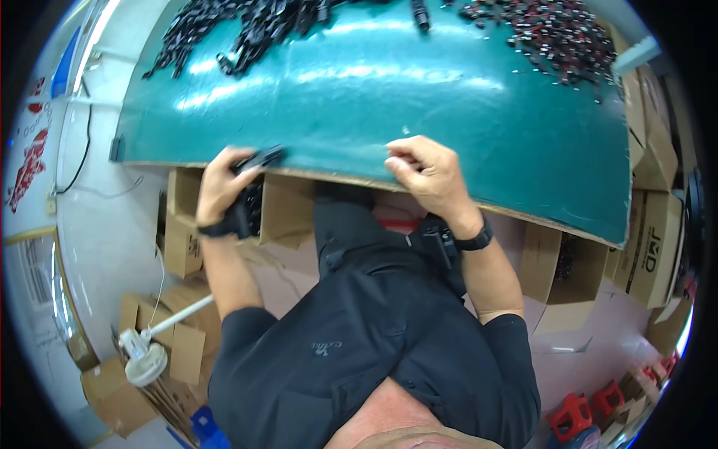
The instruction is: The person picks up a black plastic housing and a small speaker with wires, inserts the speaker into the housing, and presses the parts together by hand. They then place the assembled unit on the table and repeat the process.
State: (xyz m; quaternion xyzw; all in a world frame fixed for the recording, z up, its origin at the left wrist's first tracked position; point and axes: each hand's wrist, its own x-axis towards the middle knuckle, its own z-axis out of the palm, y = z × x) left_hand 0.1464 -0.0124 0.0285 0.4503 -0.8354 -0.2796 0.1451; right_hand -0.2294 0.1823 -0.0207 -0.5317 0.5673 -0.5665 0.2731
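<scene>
Glossy green tabletop — left hand grips elongated black piece, plastic perhaps.

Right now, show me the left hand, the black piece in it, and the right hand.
Left hand (220, 185), head view: back of the hand.
Black piece (266, 157), head view: part sticking out past the fingers.
Right hand (435, 173), head view: back of the hand.

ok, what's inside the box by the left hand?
Black parts show in the box. The left hand and table hide some of its inside; the bottom is covered.
</scene>
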